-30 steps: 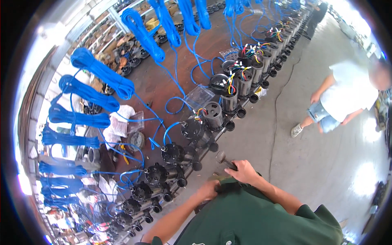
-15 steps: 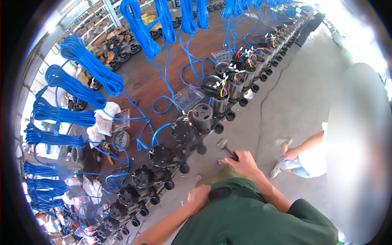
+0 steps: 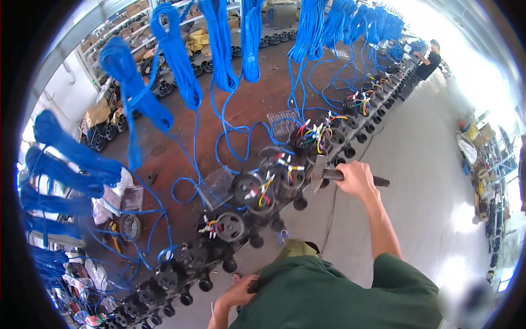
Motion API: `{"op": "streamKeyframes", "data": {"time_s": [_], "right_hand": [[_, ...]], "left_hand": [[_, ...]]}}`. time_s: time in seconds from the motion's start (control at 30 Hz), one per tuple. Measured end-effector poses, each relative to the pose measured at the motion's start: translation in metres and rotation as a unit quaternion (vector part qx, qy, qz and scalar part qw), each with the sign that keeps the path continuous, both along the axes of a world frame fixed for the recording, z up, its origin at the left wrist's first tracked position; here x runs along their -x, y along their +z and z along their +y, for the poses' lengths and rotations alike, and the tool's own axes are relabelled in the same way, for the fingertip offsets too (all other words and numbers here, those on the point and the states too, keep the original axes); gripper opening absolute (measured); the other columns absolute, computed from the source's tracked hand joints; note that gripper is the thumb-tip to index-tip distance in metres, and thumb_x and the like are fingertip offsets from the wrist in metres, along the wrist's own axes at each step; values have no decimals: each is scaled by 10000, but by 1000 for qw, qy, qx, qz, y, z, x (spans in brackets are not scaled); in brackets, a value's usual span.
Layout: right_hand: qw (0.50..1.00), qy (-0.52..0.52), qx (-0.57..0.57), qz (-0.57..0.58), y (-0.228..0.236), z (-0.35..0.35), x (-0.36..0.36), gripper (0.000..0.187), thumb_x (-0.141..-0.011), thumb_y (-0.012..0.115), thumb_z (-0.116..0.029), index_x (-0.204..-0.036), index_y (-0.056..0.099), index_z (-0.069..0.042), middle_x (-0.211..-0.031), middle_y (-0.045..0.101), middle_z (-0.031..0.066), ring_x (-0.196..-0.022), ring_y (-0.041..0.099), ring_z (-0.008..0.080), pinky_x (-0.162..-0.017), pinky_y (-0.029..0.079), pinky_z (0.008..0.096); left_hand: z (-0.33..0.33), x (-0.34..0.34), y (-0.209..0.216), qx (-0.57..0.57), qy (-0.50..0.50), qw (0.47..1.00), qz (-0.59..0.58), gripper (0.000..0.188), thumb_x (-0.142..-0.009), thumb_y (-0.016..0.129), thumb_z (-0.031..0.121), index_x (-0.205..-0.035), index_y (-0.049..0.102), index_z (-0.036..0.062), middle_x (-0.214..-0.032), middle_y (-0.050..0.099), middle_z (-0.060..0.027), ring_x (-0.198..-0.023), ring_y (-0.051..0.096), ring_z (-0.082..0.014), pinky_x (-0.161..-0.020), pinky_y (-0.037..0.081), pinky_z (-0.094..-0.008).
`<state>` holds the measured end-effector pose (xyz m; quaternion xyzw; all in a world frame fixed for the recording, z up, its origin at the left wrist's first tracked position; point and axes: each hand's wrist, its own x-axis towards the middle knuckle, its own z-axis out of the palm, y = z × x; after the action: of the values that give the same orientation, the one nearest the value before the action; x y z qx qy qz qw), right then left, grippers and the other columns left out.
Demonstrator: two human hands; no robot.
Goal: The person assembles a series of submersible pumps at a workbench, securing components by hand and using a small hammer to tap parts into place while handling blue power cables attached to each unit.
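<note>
At the shirt's [image 3: 334, 296] nine o'clock, the left hand [image 3: 236, 292] is curled; its hold, one cannot tell. Farther, at twelve o'clock, the right hand [image 3: 356, 179] grips the hammer [image 3: 318, 174] mid-handle, its head toward nine. It is probably stiff and head-heavy; the handle [image 3: 382, 181] suits holding.

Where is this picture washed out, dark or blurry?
Head view: glare bleaches the upper right and patches of floor; head view: a black fisheye border swallows the corners; head view: the left coils look soft, the hammer easy to make out.
</note>
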<state>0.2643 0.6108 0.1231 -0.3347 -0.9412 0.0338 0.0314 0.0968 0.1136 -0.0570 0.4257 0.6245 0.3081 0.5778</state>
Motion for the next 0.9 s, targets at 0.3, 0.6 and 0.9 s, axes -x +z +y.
{"op": "streamKeyframes", "data": {"time_s": [0.3, 0.6, 0.9], "right_hand": [[974, 150, -48, -161, 17, 203, 12, 213, -691, 785, -211, -900, 781, -165, -758, 739, 115, -754, 732, 328, -674, 563, 459], [940, 328, 74, 58, -53, 310, 53, 302, -624, 754, -55, -922, 714, -24, -1003, 735, 143, -966, 703, 370, -843, 565, 448], [952, 283, -54, -105, -60, 311, 38, 489, -636, 730, 59, -1109, 648, -29, -1119, 641, 152, -1109, 563, 396, -945, 463, 493]], "left_hand": [[114, -9, 129, -65, 521, 851, 1, 374, -939, 687, 51, -1303, 637, -17, -1143, 738, -132, -1026, 701, -202, -894, 565, -344], [128, 110, 157, -119, 585, 798, 83, 207, -1032, 643, 144, -1190, 673, 13, -933, 704, -20, -832, 645, -108, -697, 496, -250], [169, 239, 64, 265, 252, 845, 391, 363, -834, 650, 173, -1119, 758, -24, -1220, 718, -271, -1152, 688, -443, -972, 554, -517]]}}
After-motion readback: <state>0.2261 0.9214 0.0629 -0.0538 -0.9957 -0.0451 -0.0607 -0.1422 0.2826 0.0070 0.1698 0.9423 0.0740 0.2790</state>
